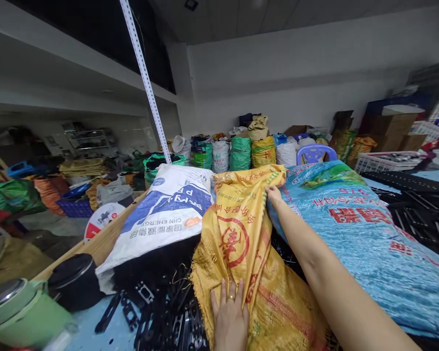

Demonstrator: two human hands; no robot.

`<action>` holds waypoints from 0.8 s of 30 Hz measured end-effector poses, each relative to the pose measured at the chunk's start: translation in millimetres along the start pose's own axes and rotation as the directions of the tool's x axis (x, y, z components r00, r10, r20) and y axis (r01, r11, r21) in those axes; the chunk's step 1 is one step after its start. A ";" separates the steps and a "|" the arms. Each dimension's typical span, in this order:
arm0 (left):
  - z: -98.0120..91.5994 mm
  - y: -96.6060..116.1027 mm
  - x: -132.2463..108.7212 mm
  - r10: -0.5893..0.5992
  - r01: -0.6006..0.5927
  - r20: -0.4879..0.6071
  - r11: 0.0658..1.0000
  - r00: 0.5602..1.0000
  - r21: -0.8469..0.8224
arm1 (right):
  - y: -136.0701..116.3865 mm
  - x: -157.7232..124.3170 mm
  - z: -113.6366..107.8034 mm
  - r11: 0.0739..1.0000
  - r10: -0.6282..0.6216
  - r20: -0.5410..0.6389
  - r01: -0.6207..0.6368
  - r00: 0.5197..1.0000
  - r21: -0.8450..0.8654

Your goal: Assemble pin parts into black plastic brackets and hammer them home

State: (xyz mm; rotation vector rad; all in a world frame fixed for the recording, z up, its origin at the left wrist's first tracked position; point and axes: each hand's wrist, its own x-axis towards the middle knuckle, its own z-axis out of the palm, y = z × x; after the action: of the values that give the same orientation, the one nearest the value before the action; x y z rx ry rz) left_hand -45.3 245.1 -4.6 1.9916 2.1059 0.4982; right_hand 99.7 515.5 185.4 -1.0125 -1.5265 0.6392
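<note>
A yellow woven sack (237, 214) with red print lies in front of me, rumpled, its frayed end to the left. My left hand (230, 312) rests flat on its near part, fingers spread, a ring on one finger. Farther off, my right hand (273, 194) grips the sack's right edge near the far end, by the green-striped seam. Left of it a white and blue sack (168, 209) lies over black parts. To the right is a large blue sack (340, 224) with red print. Loose black plastic parts (168, 312) are spread below the white sack.
A green lidded pot (25, 317) and a black lidded container (73, 280) stand at the left. A perforated metal post (146, 78) rises behind the white sack. Several filled sacks and a purple chair (315, 153) are farther back. Black strips (420, 209) are piled at right.
</note>
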 end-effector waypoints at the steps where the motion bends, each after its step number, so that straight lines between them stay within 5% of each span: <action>1: -2.1 2.0 0.5 -0.004 0.004 -0.001 1.000 1.000 0.001 | -14.4 5.9 7.7 1.000 0.009 0.017 -0.009 1.000 0.027; 5: -16.7 15.7 4.7 -0.019 0.019 -0.002 1.000 1.000 -0.008 | -100.4 -9.1 12.8 0.994 -0.029 0.117 0.016 0.993 0.110; 7: -25.6 23.4 7.7 -0.027 0.024 -0.050 0.998 0.998 -0.063 | -142.4 -51.1 -12.8 0.984 -0.102 0.167 0.075 0.981 0.163; 10: -49.8 27.6 6.0 -0.054 0.017 -0.090 0.928 0.994 -0.372 | -177.2 -137.4 -78.1 0.896 -0.278 0.171 0.191 0.945 0.402; 13: -93.0 12.2 -9.8 -0.084 0.010 -0.094 0.796 0.992 -0.605 | -171.9 -211.7 -137.0 0.857 -0.167 -0.148 0.218 0.975 0.468; 15: -127.1 -5.1 -22.8 -0.235 0.054 -0.164 0.710 0.958 -0.702 | -155.8 -246.5 -154.5 0.857 -0.012 -0.200 0.113 0.980 0.502; 17: -157.8 -17.8 -28.6 -0.572 0.117 -0.090 0.316 0.816 -0.941 | -141.5 -273.0 -152.9 0.842 0.113 -0.160 -0.009 0.981 0.540; 18: -170.2 -20.2 -26.5 -0.614 0.155 0.028 0.153 0.789 -0.976 | -137.2 -284.5 -147.1 0.830 0.150 -0.132 -0.053 0.980 0.556; 19: -180.6 -19.5 -20.7 -0.610 0.182 0.092 0.088 0.787 -0.979 | -135.2 -295.1 -139.6 0.820 0.167 -0.097 -0.084 0.981 0.566; 21: -198.0 -9.9 0.6 -0.568 0.193 0.116 0.077 0.815 -0.978 | -135.7 -314.1 -124.1 0.826 0.146 -0.006 -0.119 0.989 0.552; 24: -227.1 17.1 39.5 -0.495 0.090 0.009 0.141 0.869 -0.986 | -135.7 -333.4 -109.3 0.879 0.054 0.182 -0.133 0.982 0.458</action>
State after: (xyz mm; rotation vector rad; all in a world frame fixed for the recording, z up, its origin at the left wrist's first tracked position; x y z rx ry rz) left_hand -116.3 261.0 214.9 0.6689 1.4334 1.6559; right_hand 168.1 146.8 156.0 -0.6733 -1.3698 1.1245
